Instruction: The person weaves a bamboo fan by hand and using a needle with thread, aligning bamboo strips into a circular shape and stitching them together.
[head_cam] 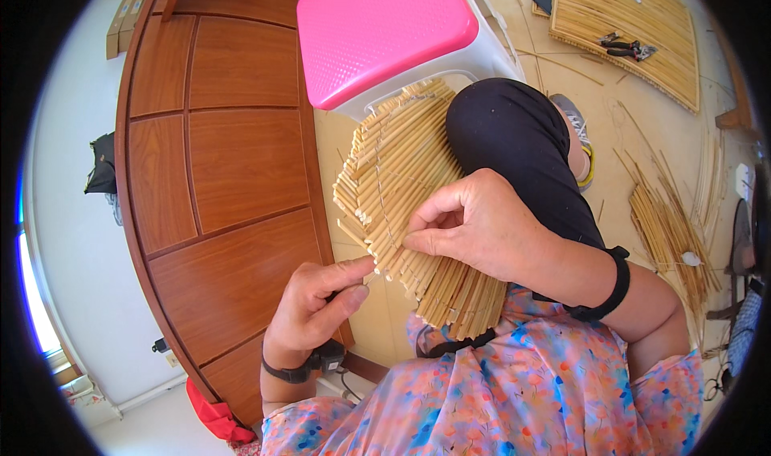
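Note:
A mat of thin straw-coloured sticks (pixel 400 173), bound side by side with thin wire or thread, lies bent across the lap against the dark-clad knee. My right hand (pixel 476 224) rests on it, thumb and forefinger pinched together at the binding line; whatever is between them is too small to make out. At the mat's lower left edge, my left hand (pixel 328 302) touches the stick ends with its forefinger, the thumb close below. A thin strand shows near these fingertips, but whether they grip it is unclear.
A white bin with a pink lid (pixel 391 34) stands ahead, beside a wooden panelled cabinet (pixel 241 161) at left. On the floor at right lie a larger stick mat (pixel 620 22) bearing pliers (pixel 629 49), and a loose heap of sticks (pixel 668 227). A shoe (pixel 569 116) is near them.

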Action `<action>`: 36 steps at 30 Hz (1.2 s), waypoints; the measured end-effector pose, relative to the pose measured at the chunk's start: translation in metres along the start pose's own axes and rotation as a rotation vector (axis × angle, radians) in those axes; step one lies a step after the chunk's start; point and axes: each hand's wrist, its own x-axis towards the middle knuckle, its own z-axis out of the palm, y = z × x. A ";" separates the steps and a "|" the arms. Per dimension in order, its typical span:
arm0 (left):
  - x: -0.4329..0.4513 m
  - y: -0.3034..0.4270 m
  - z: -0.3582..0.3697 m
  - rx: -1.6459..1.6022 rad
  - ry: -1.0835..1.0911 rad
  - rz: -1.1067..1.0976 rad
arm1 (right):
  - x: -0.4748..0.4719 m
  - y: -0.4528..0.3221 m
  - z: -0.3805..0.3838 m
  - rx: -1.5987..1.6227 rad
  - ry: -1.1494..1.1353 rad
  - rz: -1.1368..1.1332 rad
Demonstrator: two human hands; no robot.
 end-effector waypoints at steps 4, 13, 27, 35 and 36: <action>-0.006 0.007 0.012 -0.087 0.102 -0.057 | 0.001 -0.001 0.000 0.014 -0.008 -0.011; 0.001 0.014 0.018 -0.016 0.127 -0.113 | 0.002 -0.003 0.000 -0.011 -0.015 0.018; 0.002 0.008 0.021 -0.115 0.191 -0.136 | 0.001 0.002 0.006 0.003 0.015 -0.003; -0.009 0.013 0.010 0.155 0.196 -0.138 | 0.001 0.002 0.007 0.033 0.057 -0.047; -0.011 0.013 0.009 0.145 0.201 -0.161 | 0.001 0.002 0.007 0.026 0.064 -0.051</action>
